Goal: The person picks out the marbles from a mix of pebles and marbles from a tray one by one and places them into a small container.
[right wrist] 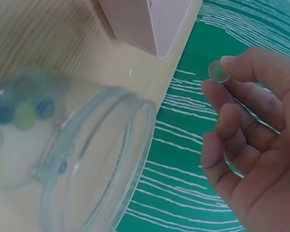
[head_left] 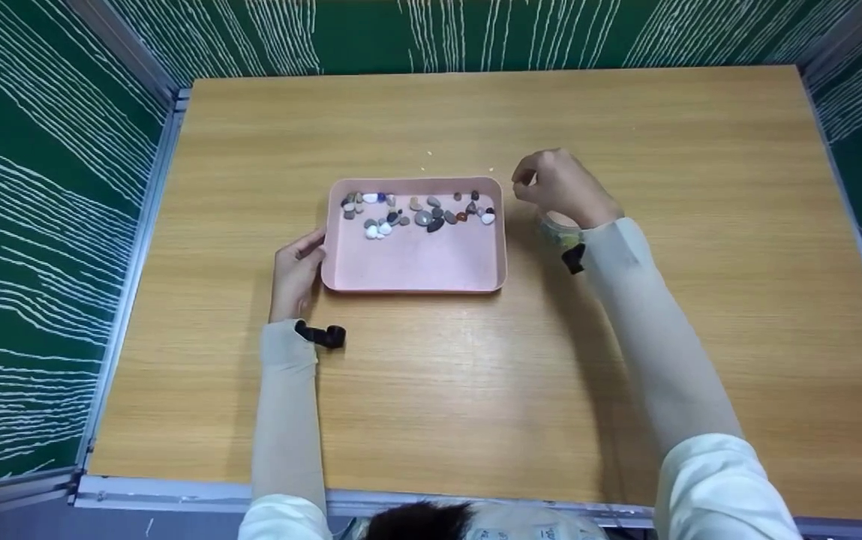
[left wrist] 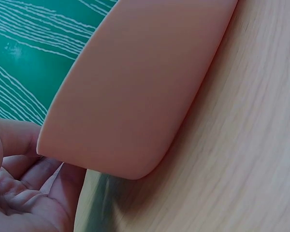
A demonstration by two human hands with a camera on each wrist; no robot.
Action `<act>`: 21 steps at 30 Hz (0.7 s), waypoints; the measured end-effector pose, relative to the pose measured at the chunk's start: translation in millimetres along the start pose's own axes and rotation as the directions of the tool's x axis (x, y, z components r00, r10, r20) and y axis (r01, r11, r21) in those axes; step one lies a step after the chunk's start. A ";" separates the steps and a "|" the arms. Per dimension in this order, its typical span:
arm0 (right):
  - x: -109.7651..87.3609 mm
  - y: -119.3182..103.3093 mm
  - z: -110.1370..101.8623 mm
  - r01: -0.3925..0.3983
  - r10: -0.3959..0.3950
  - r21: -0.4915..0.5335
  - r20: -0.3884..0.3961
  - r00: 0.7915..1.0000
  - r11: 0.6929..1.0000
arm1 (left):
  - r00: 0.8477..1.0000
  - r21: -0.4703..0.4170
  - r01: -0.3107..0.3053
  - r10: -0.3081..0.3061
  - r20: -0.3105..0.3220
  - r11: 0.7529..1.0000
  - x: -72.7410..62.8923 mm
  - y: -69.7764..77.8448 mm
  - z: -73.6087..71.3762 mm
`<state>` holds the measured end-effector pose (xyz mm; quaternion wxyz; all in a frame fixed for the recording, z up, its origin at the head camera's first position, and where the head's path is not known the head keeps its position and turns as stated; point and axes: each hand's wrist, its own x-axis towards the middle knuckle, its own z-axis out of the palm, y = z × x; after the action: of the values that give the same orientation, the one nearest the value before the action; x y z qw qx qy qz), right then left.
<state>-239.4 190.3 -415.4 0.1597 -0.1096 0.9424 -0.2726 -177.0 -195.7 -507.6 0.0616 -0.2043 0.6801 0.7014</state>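
Outside the left wall of a pink tray (head_left: pixel 412 266), my left hand (head_left: pixel 297 271) rests with fingers extended against it. In the left wrist view, the fingers (left wrist: pixel 19 137) meet the tray's corner (left wrist: pixel 111 125). My right hand (head_left: pixel 562 184) is past the tray's right side, pinching a clear marble (right wrist: pixel 218 71) with green inside between thumb and forefinger. Its other fingers are loosely curled. Under the right wrist stands an open clear jar (right wrist: pixel 111 154) holding several blue and yellow-green marbles (right wrist: pixel 25 115). In the head view my forearm partly hides that jar.
Small pebbles (head_left: pixel 423 217), grey, white, brown and dark, lie across the tray's far half. White specks (head_left: pixel 429 153) are on the wooden table (head_left: pixel 476 405) behind it. Green panels (head_left: pixel 40 247) with white lines enclose the left, back and right sides.
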 end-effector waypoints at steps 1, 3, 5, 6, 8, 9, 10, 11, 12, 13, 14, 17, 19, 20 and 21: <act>-1.4 1.8 -1.0 -0.009 0.009 0.002 0.005 1.000 1.000 | 1.000 -0.002 0.000 0.000 0.001 1.000 0.2 -0.3 0.0; -4.0 6.5 -2.5 -0.015 0.015 0.004 0.005 1.000 1.000 | 1.000 -0.001 -0.004 0.004 0.001 1.000 0.3 -0.8 -0.1; -7.0 11.5 -3.6 -0.016 0.016 0.006 -0.002 1.000 1.000 | 1.000 0.001 -0.010 0.010 0.001 1.000 0.3 -1.3 -0.4; -8.6 13.9 -4.1 -0.018 0.018 0.009 -0.008 1.000 1.000 | 1.000 0.004 -0.014 0.014 0.002 1.000 0.3 -1.6 -0.4; -11.7 19.1 -4.9 -0.027 0.027 0.017 -0.015 1.000 0.999 | 1.000 0.008 -0.016 0.016 0.004 1.000 0.0 -2.0 -0.6; -13.1 21.6 -5.3 -0.033 0.033 0.021 -0.017 0.999 0.999 | 1.000 0.005 -0.016 0.016 0.002 1.000 0.0 -2.2 -0.5; -14.3 24.0 -5.7 -0.038 0.038 0.023 -0.019 0.999 0.999 | 1.000 0.000 -0.016 0.016 0.003 1.000 0.0 -2.3 -0.4; -15.4 26.1 -6.2 -0.045 0.046 0.028 -0.020 0.999 0.999 | 1.000 -0.003 -0.018 0.018 0.005 1.000 0.1 -2.2 -0.2; -16.5 28.4 -6.6 -0.053 0.054 0.031 -0.020 0.998 0.998 | 1.000 -0.005 -0.020 0.020 0.007 1.000 0.2 -2.2 0.0; -17.4 30.3 -6.8 -0.058 0.059 0.032 -0.020 0.998 0.998 | 1.000 -0.010 -0.021 0.021 0.010 1.000 0.3 -2.3 -0.1; -18.1 31.8 -7.0 -0.061 0.062 0.032 -0.020 0.998 0.998 | 1.000 -0.017 -0.023 0.023 0.012 1.000 0.3 -2.4 0.1; -20.4 36.8 -6.8 -0.053 0.054 0.028 -0.026 0.998 0.998 | 0.999 -0.019 -0.027 0.027 0.017 0.999 0.4 -2.5 -0.2; -21.5 39.2 -6.8 -0.043 0.044 0.021 -0.029 0.999 0.999 | 1.000 -0.032 -0.024 0.025 0.015 0.999 0.4 -2.6 -0.3; -21.9 40.3 -6.8 -0.040 0.040 0.019 -0.029 0.999 0.999 | 1.000 -0.037 -0.024 0.024 0.013 0.999 0.4 -2.7 -0.4; -22.3 41.2 -7.0 -0.039 0.039 0.019 -0.029 0.999 0.999 | 1.000 -0.043 -0.023 0.024 0.010 0.999 0.5 -2.7 -0.5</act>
<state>-226.2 234.2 -427.0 0.1524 -0.0857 0.9440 -0.2799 -176.4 -196.1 -510.3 0.0526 -0.1938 0.6669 0.7175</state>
